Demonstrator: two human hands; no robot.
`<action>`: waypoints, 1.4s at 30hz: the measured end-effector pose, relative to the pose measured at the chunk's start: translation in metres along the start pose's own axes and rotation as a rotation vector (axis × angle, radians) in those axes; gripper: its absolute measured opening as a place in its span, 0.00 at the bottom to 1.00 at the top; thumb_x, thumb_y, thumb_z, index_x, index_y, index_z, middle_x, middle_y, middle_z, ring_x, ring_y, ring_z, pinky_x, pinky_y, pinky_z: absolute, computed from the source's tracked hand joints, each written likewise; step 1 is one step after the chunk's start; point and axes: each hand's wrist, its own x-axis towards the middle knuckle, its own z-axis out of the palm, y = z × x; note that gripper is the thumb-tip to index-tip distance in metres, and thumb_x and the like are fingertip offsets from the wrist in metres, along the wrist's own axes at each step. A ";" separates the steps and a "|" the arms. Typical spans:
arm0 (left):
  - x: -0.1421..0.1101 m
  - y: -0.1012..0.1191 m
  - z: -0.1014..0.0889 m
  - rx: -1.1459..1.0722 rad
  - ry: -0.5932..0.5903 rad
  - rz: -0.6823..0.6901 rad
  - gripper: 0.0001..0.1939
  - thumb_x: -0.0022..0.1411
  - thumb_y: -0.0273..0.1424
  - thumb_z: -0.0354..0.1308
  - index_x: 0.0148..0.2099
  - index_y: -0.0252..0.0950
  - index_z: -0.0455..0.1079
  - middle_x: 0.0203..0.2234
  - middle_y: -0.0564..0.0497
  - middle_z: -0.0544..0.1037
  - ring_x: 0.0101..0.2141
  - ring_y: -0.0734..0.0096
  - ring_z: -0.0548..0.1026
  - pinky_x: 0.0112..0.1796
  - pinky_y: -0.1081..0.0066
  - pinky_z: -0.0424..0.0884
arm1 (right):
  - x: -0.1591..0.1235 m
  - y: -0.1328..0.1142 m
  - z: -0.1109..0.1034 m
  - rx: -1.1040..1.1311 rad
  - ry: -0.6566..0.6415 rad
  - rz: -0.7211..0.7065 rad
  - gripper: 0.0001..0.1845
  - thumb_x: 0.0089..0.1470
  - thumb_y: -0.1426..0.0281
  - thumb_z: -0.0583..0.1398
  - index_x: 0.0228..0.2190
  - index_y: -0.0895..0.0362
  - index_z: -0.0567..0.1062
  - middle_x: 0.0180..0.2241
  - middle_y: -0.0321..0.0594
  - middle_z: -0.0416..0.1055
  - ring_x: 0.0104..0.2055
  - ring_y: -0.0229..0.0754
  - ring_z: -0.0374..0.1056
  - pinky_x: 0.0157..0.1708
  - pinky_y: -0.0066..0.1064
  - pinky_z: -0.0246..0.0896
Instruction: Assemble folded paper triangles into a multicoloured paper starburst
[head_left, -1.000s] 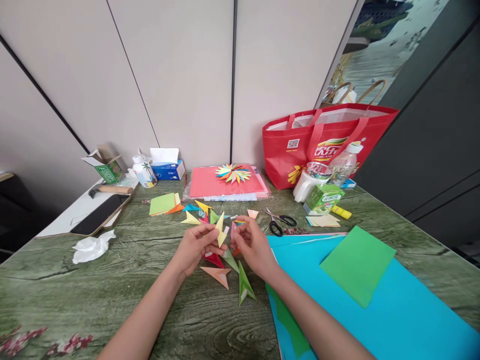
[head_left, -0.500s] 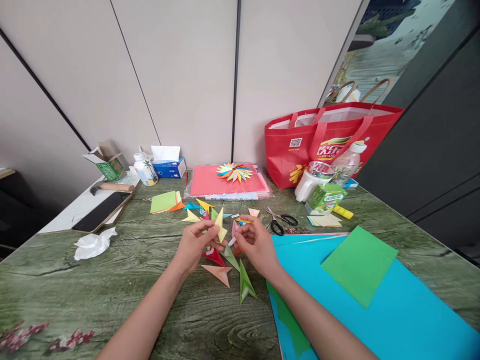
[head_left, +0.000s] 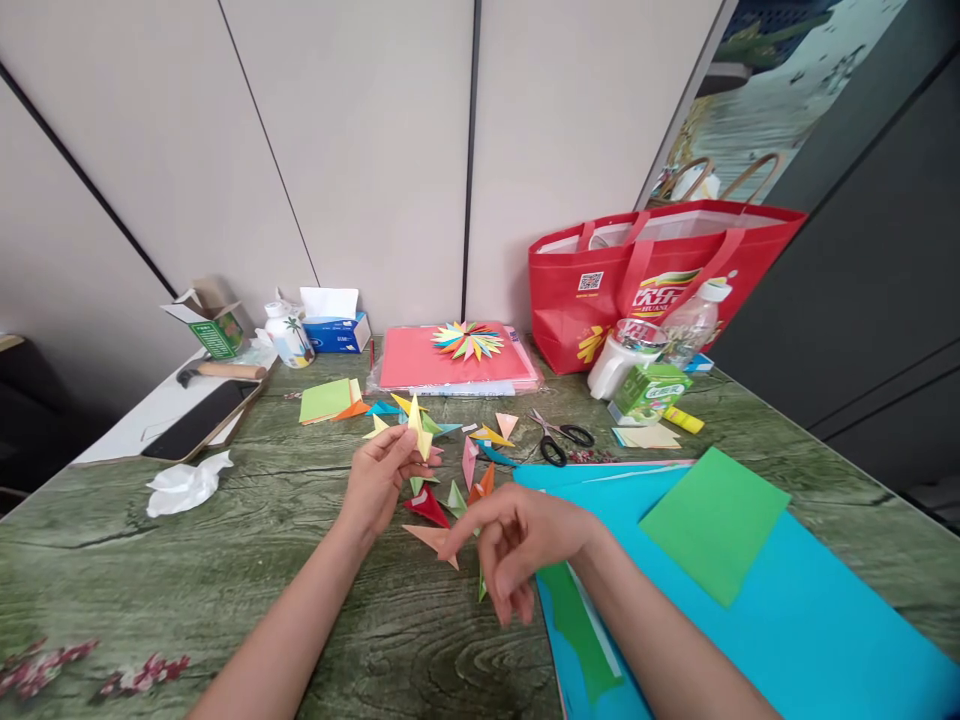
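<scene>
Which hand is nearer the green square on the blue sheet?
Right. The right hand is left of the green square; the left hand is farther left, holding a yellow piece.

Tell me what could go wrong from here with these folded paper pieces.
The pale yellow folded piece might crease if the left hand pinches it too hard. The right hand partly covers the peach folded piece from this view, so it could nudge or bend it. The scissors lie with their blades toward the loose pieces, so a careless reach there may risk a nick.
</scene>
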 end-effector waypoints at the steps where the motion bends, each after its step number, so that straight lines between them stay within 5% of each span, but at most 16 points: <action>1: 0.000 0.000 0.001 0.001 -0.002 -0.007 0.12 0.47 0.34 0.62 0.31 0.31 0.69 0.20 0.50 0.76 0.23 0.70 0.75 0.23 0.75 0.70 | 0.000 0.001 -0.002 -0.076 0.080 -0.016 0.30 0.42 0.66 0.63 0.49 0.56 0.64 0.32 0.40 0.73 0.22 0.32 0.69 0.21 0.21 0.65; 4: 0.000 -0.001 0.001 0.009 0.004 -0.021 0.12 0.46 0.35 0.62 0.31 0.31 0.68 0.20 0.50 0.76 0.23 0.70 0.75 0.23 0.75 0.70 | 0.000 0.006 -0.008 -0.371 0.150 0.037 0.32 0.41 0.67 0.64 0.50 0.53 0.64 0.41 0.41 0.70 0.21 0.28 0.66 0.20 0.18 0.62; 9: 0.003 -0.003 -0.002 0.032 0.011 -0.029 0.12 0.47 0.35 0.62 0.30 0.31 0.68 0.20 0.50 0.76 0.22 0.70 0.75 0.22 0.74 0.70 | -0.001 0.012 -0.013 -0.623 0.055 0.155 0.35 0.43 0.67 0.63 0.53 0.50 0.59 0.38 0.40 0.72 0.21 0.28 0.66 0.22 0.19 0.62; 20: 0.002 -0.005 -0.004 0.065 -0.012 -0.054 0.11 0.49 0.35 0.60 0.31 0.32 0.68 0.22 0.49 0.77 0.22 0.70 0.75 0.23 0.73 0.71 | 0.004 0.022 -0.016 -0.515 0.072 0.227 0.31 0.47 0.76 0.59 0.53 0.47 0.59 0.34 0.35 0.67 0.19 0.26 0.64 0.19 0.17 0.62; 29: 0.001 -0.003 -0.002 0.037 0.007 -0.060 0.12 0.47 0.35 0.62 0.30 0.32 0.67 0.19 0.51 0.75 0.21 0.69 0.75 0.22 0.74 0.70 | 0.009 0.015 -0.012 -0.274 -0.023 0.114 0.31 0.48 0.65 0.60 0.53 0.53 0.59 0.34 0.38 0.65 0.25 0.29 0.67 0.25 0.21 0.64; 32: 0.001 -0.003 -0.003 0.029 0.000 -0.066 0.12 0.47 0.35 0.62 0.30 0.32 0.67 0.18 0.52 0.75 0.21 0.70 0.75 0.24 0.73 0.71 | 0.011 0.010 -0.006 -0.301 0.126 0.027 0.27 0.49 0.64 0.59 0.51 0.54 0.62 0.32 0.36 0.65 0.24 0.28 0.65 0.23 0.19 0.61; 37: 0.001 -0.003 -0.005 0.022 -0.036 -0.088 0.11 0.48 0.35 0.61 0.30 0.32 0.68 0.19 0.52 0.74 0.22 0.70 0.75 0.28 0.71 0.71 | 0.019 0.010 -0.005 -0.438 0.602 -0.231 0.19 0.48 0.65 0.59 0.44 0.55 0.68 0.25 0.32 0.63 0.19 0.27 0.55 0.19 0.20 0.50; 42: -0.002 -0.003 -0.002 -0.068 -0.162 -0.183 0.10 0.49 0.33 0.61 0.32 0.33 0.70 0.26 0.49 0.76 0.30 0.68 0.75 0.39 0.64 0.69 | 0.024 0.013 -0.007 -0.407 0.949 -0.510 0.21 0.47 0.68 0.59 0.45 0.53 0.65 0.24 0.30 0.53 0.22 0.29 0.49 0.20 0.22 0.47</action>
